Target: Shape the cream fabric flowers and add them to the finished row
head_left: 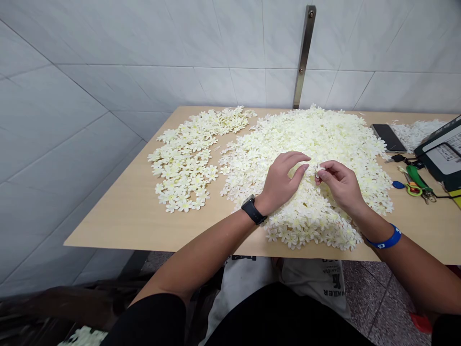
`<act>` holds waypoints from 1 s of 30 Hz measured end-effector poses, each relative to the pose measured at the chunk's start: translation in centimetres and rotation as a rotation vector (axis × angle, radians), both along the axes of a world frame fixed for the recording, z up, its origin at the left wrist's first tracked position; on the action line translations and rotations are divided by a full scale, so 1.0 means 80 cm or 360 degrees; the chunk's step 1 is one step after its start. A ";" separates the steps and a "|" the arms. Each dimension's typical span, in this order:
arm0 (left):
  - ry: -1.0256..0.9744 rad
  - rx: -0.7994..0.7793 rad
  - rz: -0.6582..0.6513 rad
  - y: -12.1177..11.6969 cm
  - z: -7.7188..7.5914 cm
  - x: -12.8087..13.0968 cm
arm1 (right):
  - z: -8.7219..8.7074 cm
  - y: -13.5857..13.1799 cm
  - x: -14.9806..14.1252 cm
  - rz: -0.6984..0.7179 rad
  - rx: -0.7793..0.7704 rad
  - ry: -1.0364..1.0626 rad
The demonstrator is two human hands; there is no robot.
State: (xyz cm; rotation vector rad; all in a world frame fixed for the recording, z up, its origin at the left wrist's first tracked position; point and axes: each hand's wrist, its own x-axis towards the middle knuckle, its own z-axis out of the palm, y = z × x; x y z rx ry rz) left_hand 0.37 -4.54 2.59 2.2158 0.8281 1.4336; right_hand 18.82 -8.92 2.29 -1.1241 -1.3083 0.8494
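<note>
A large heap of cream-white artificial flowers [309,226] with pale yellow centres covers the middle of the table, and both hands are over it. My right hand [340,185] has thumb and fingertips pinched on a small white flower [318,170], partly hidden by the fingers. Close by on the left, my left hand [283,180] holds nothing that I can see. Its thumb and forefinger are apart and point toward the pinched flower. Further left lies a second, flatter spread of similar flowers [180,175].
On the right are a phone [388,138], a pile of small white pieces [416,133], keys with a green holder [418,178] and a dark box [442,149]. A metal bar [304,57] stands against the tiled wall. The wooden table's [118,226] front edge runs before my body.
</note>
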 end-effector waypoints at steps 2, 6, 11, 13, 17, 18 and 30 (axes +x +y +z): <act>-0.0003 -0.0041 0.0051 0.008 -0.002 -0.004 | 0.001 0.000 0.000 -0.0019 -0.0004 0.0001; 0.0146 -0.0138 0.0271 0.033 -0.009 -0.016 | 0.001 0.002 0.002 -0.0066 -0.0009 0.0037; 0.0349 -0.0148 0.0397 0.041 -0.006 -0.021 | -0.003 0.003 0.004 -0.0135 0.0021 0.0072; 0.0431 -0.0131 0.0399 0.037 -0.004 -0.020 | -0.004 0.003 0.006 -0.0149 0.0028 0.0074; 0.0533 -0.0139 0.0328 0.034 -0.005 -0.019 | -0.006 0.004 0.008 -0.0156 0.0042 0.0081; 0.0503 -0.0152 0.0307 0.034 -0.005 -0.019 | -0.007 0.004 0.009 -0.0153 0.0045 0.0083; -0.0273 -0.0304 -0.0009 0.034 -0.006 -0.014 | -0.008 0.005 0.009 -0.0156 0.0049 0.0094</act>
